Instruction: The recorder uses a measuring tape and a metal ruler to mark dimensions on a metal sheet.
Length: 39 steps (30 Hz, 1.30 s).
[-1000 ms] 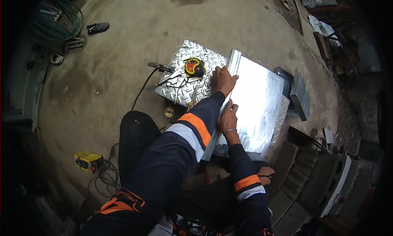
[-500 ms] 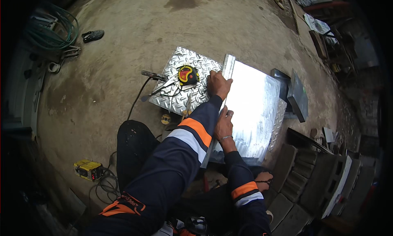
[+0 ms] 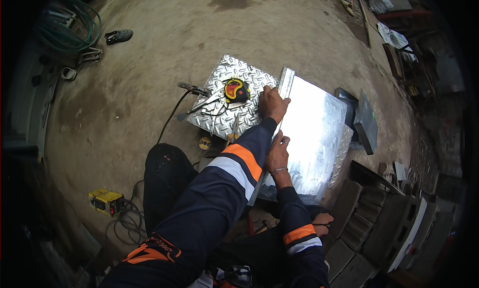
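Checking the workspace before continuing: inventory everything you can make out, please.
smooth sheet: one, silver, centre
bar: one, silver, along the sheet's left edge
tread plate: count unclear, silver, both sides of the sheet
tape measure: one, yellow and black with red, on the tread plate
hand tool: at least one, silver, beside the tape measure
disc: one, yellow, by the tread plate
boxy machine: one, yellow and black, lower-left floor
shoe: one, dark, upper-left floor
hose coil: one, green, upper left
metal pieces: two, dark, beside the sheet
blocks: several, grey, lower right
left grip: one, navy sleeve, at the bar
right grip: one, navy sleeve, at the bar, nearer the body
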### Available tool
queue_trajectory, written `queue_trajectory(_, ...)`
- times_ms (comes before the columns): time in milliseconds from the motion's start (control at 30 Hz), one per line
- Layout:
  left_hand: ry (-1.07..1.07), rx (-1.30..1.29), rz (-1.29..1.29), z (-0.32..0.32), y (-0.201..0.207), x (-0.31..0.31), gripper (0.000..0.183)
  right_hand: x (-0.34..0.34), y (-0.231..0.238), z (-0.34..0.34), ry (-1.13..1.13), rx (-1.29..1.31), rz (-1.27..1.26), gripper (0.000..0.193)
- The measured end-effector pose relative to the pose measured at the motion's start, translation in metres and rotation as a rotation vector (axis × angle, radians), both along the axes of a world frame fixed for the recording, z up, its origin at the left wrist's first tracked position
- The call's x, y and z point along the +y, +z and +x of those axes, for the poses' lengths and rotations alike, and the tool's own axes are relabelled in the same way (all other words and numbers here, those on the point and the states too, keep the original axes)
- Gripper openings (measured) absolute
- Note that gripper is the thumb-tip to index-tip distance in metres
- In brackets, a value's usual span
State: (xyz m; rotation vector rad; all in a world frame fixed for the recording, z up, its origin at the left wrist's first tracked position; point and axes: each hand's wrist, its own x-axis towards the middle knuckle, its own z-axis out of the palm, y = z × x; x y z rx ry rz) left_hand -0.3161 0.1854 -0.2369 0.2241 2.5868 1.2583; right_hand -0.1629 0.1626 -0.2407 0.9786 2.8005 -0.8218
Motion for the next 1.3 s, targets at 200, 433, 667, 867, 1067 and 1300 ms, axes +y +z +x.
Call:
queue_trajectory(200,0.002,0.01,0.04,0.003,-0.001,-0.004,0.043,-0.002,0.0,0.001,0.004,-0.02,-0.008,0.084)
queue_trajectory(433,-0.029,-0.015,0.017,0.005,-0.001,-0.005,0.043,0.001,-0.008,0.008,0.037,-0.022,0.012,0.082)
queue_trajectory(667,-0.15,0.084,0.146,0.017,0.003,-0.038,0.053,-0.006,-0.005,-0.006,0.014,0.056,0.001,0.078)
queue_trajectory(867,-0.188,0.016,0.238,0.132,0.026,-0.168,0.024,0.005,-0.009,0.007,-0.015,0.018,0.031,0.084)
queue_trajectory(1067,-0.222,-0.343,-0.146,0.23,0.007,-0.219,0.058,-0.006,-0.002,0.0,0.011,0.026,0.026,0.079)
queue_trajectory(1300,-0.156,-0.576,-0.063,0.235,0.006,-0.219,0.048,-0.007,0.001,0.002,0.001,0.0,0.036,0.074)
